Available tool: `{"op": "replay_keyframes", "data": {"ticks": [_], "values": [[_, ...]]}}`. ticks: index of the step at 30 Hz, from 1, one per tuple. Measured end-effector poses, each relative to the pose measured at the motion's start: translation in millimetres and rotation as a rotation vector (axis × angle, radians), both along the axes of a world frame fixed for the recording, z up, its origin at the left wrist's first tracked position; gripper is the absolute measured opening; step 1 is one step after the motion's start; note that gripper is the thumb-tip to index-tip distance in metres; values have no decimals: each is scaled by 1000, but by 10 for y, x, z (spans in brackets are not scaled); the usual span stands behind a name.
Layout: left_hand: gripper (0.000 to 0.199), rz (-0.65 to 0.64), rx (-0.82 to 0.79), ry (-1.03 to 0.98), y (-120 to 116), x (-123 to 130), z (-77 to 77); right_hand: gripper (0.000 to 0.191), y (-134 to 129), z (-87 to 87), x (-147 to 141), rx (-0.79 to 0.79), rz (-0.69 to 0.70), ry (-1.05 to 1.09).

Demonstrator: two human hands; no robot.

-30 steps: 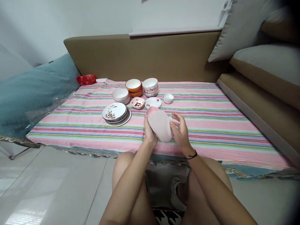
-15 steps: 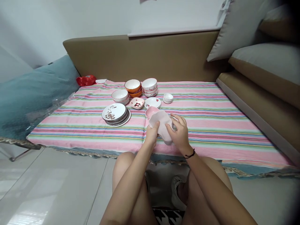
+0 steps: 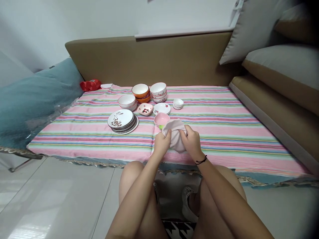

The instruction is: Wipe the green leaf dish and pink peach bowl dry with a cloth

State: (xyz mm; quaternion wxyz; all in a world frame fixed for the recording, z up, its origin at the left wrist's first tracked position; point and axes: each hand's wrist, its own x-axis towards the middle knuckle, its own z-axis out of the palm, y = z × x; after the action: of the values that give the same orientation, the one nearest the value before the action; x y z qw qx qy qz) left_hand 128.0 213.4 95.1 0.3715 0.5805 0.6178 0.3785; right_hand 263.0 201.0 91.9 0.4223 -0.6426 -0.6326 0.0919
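Observation:
A pale pink cloth [image 3: 177,141] is stretched between my two hands, above the front of the striped sheet. My left hand [image 3: 161,143] grips its left side, thumb on top. On the right side, my right hand [image 3: 192,141] pinches it with the fingers closed. A small bright green patch [image 3: 160,126] shows at the cloth's left edge; what it belongs to I cannot make out. Whether the cloth covers something is hidden. Just beyond it sits a pink bowl [image 3: 161,119], stacked on another dish.
A stack of plates [image 3: 122,119] stands left. Behind are white bowls [image 3: 127,100], orange bowls [image 3: 140,90], flowered bowls [image 3: 159,89], a square dish [image 3: 145,109], flowered plates [image 3: 161,108] and small white dishes [image 3: 178,103]. A red bundle [image 3: 90,85] lies at the back left; cushions [image 3: 281,69] rise right.
My right hand has closed its fingers on the cloth's right side. The cloth is now bunched and pulled between both hands, and the green patch has come into view.

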Motion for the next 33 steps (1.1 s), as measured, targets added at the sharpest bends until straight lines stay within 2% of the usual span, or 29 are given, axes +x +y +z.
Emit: {"op": "replay_keyframes", "data": {"ticks": [4,7,9,12,14,16,19,22,24,27,30,33], "values": [[34,1,27,-69,-35,2,20,22,15,-10,-8,-56,20,63],[39,-29,0,-241,-50,8,59,27,50,-59,-12,-75,55,165],[43,-53,-43,-430,-47,20,96,28,93,-121,-11,-82,43,301],[38,-56,-93,-656,-24,43,135,31,163,-224,-9,-172,-13,629],[30,-45,-125,-680,-5,53,133,32,191,-274,-11,-257,-3,845],[25,-48,-134,-629,7,56,112,32,195,-300,-15,-293,38,944],[19,-85,-53,-534,13,47,76,34,168,-301,-35,-251,117,880],[23,-93,45,-474,15,32,54,37,121,-264,-69,-212,187,780],[28,-80,41,-459,17,33,34,40,85,-218,-92,-190,183,679],[34,-63,-5,-467,22,48,-19,41,37,-129,-111,-124,108,475],[28,-31,37,-353,25,55,-67,22,15,-48,-93,-37,-17,333],[21,-52,132,-208,22,44,-62,45,18,-9,-45,35,-103,269]]}}
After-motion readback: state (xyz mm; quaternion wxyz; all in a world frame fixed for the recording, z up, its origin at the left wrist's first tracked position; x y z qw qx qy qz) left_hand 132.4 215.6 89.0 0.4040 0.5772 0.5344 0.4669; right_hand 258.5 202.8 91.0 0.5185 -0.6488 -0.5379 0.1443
